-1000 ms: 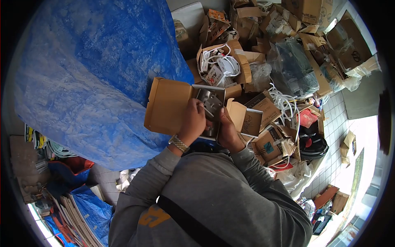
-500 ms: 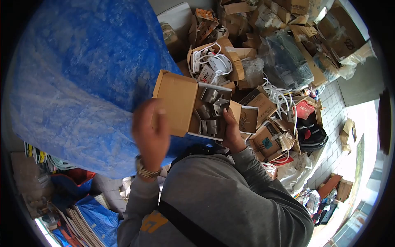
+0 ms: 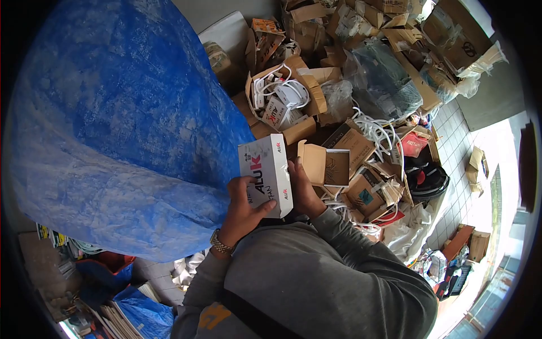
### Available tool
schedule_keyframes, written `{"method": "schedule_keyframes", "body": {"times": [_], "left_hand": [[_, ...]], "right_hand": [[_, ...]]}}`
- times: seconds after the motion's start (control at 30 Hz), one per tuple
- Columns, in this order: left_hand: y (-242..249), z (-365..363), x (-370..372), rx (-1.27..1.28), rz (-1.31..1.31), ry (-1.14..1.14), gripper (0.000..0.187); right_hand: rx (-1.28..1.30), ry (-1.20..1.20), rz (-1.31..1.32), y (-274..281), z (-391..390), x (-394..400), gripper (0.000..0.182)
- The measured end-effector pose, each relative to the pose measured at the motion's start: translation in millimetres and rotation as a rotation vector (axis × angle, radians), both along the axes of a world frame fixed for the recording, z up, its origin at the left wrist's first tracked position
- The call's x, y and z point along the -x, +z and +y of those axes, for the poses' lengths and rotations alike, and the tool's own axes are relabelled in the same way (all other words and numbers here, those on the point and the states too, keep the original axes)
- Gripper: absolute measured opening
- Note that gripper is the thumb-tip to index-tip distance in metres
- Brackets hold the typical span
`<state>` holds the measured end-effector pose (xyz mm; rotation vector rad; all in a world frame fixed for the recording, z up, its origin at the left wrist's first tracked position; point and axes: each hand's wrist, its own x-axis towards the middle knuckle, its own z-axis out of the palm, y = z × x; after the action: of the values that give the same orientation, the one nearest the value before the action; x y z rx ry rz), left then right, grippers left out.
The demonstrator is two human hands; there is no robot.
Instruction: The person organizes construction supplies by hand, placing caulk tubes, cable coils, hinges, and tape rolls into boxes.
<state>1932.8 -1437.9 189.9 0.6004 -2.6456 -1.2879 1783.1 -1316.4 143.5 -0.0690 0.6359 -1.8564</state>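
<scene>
A white cardboard box (image 3: 266,174) with red and dark ALUK lettering and handwritten marks is between my hands, its lid down. My left hand (image 3: 244,204) grips its left and near side, thumb lying across the printed face. On the other side, the fingers of my right hand (image 3: 305,195) press against the box's right wall. Metal parts seen in the box earlier are hidden under the lid. Just right of my right hand lies a small open carton (image 3: 337,168) with a brown lid.
A large blue tarpaulin (image 3: 124,113) covers a bulky shape at left. Beyond the white box stands a carton (image 3: 316,93) of white cables and small boxes. Coiled white cable (image 3: 378,138), a black bag (image 3: 426,179) and torn cardboard (image 3: 307,28) crowd the right and back.
The box has gone from open, with metal parts showing, to lid down. My left hand has come from the raised lid to the box's left side. The view has shifted slightly.
</scene>
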Motion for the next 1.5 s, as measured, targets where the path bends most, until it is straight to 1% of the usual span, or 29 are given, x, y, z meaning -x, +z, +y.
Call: {"method": "schedule_keyframes", "body": {"times": [0.03,0.07,0.13,0.2,0.27,0.3,0.4,0.47,0.5,0.53,0.57,0.6,0.63,0.67,0.8,0.87,0.9,0.93,0.97,1.0,1.03,1.07,1.13,1.17,1.23,1.3,1.33,1.4,1.5], "left_hand": [[-1.0,2.4,4.4,0.064,0.02,0.007,0.064],[-1.8,1.9,12.5,0.131,0.041,0.004,0.067],[-3.5,5.3,18.2,0.13,0.034,0.02,0.069],[-5.3,6.1,24.7,0.13,0.037,0.032,0.07],[-7.8,6.0,30.0,0.132,0.023,0.036,0.07],[-13.1,3.9,31.8,0.138,0.035,0.03,0.07],[-36.0,0.7,30.1,0.098,0.018,0.001,0.073],[-48.3,2.3,28.8,0.084,-0.026,0.014,0.07],[-61.3,2.2,23.8,0.08,-0.03,0.014,0.07],[-78.6,0.2,18.8,-0.228,-0.043,0.149,0.07],[-91.8,-2.6,17.9,-0.537,-0.05,0.283,0.069],[-98.8,-5.9,16.9,-0.541,-0.049,0.281,0.069],[-103.8,-8.3,12.5,-0.597,-0.114,0.288,0.068],[-109.1,-8.7,12.5,-0.651,-0.174,0.293,0.067],[-118.7,-4.2,8.7,-0.682,-0.297,0.303,0.064],[-118.1,-4.1,16.0,-0.544,-0.378,0.249,0.057],[-117.3,-4.1,19.0,-0.551,-0.37,0.223,0.057],[-116.1,-5.6,19.8,-0.561,-0.377,0.233,0.053],[-117.0,-5.9,18.9,-0.576,-0.389,0.239,0.048],[-120.4,-6.6,15.8,-0.589,-0.386,0.204,0.048],[-124.6,-9.2,13.0,-0.541,-0.388,0.212,0.045],[-125.6,-10.9,12.4,-0.489,-0.399,0.222,0.041],[-121.3,-13.3,14.3,-0.487,-0.4,0.214,0.039],[-119.8,-14.3,13.7,-0.482,-0.388,0.237,0.036],[-122.0,-18.2,14.3,-0.474,-0.391,0.218,0.035],[-117.4,-21.6,13.2,-0.461,-0.387,0.224,0.034],[-115.1,-21.9,15.8,-0.421,-0.422,0.201,0.034],[-110.8,-23.2,22.4,-0.374,-0.452,0.174,0.033],[-109.5,-22.0,35.4,-0.435,-0.427,0.196,0.032]], "right_hand": [[-0.022,0.031,0.091,-4.1,-1.7,3.2,0.072],[-0.02,0.018,0.091,-8.2,-2.8,8.5,0.072],[-0.049,0.123,0.277,-13.5,-2.1,10.8,0.073],[-0.065,0.061,0.284,-8.5,-2.4,15.5,0.07],[-0.181,0.098,0.36,1.2,-1.2,21.7,0.071],[-0.219,0.088,0.305,-10.5,-3.7,22.9,0.072],[-0.29,0.115,0.389,-37.3,-2.2,28.1,0.069],[-0.333,0.131,0.362,-53.6,5.3,32.0,0.068],[-0.327,0.144,0.293,-61.0,10.6,32.0,0.069],[-0.321,0.155,0.225,-66.9,15.2,32.8,0.07],[-0.325,0.151,0.227,-71.3,19.3,35.3,0.07],[-0.344,0.146,0.151,-74.9,23.2,36.5,0.07],[-0.366,0.141,0.069,-78.3,27.2,36.6,0.071],[-0.373,0.14,0.069,-82.4,28.8,42.1,0.071],[-0.422,0.044,0.01,-91.5,27.2,64.0,0.074],[-0.427,-0.008,0.006,-105.8,27.9,85.7,0.075],[-0.43,-0.046,0.046,-109.5,28.2,96.7,0.071],[-0.443,-0.073,0.061,-114.5,27.8,108.8,0.071],[-0.41,-0.12,0.045,-120.9,28.6,118.3,0.067],[-0.378,-0.168,0.027,-126.0,30.5,127.0,0.064],[-0.4,-0.187,0.026,-131.4,33.3,137.6,0.059],[-0.416,-0.221,0.023,-136.9,37.9,143.6,0.059],[-0.407,-0.29,0.026,-144.1,39.6,153.1,0.059],[-0.428,-0.31,0.048,-134.1,37.5,164.8,0.056],[-0.444,-0.365,0.033,-142.3,46.5,179.9,0.054],[-0.504,-0.453,0.003,-129.1,50.3,185.5,0.051],[-0.439,-0.481,-0.026,-129.5,54.2,188.4,0.052],[-0.513,-0.489,-0.02,-123.1,66.3,191.0,0.054],[-0.483,-0.486,0.073,-126.2,79.0,186.1,0.057]]}}
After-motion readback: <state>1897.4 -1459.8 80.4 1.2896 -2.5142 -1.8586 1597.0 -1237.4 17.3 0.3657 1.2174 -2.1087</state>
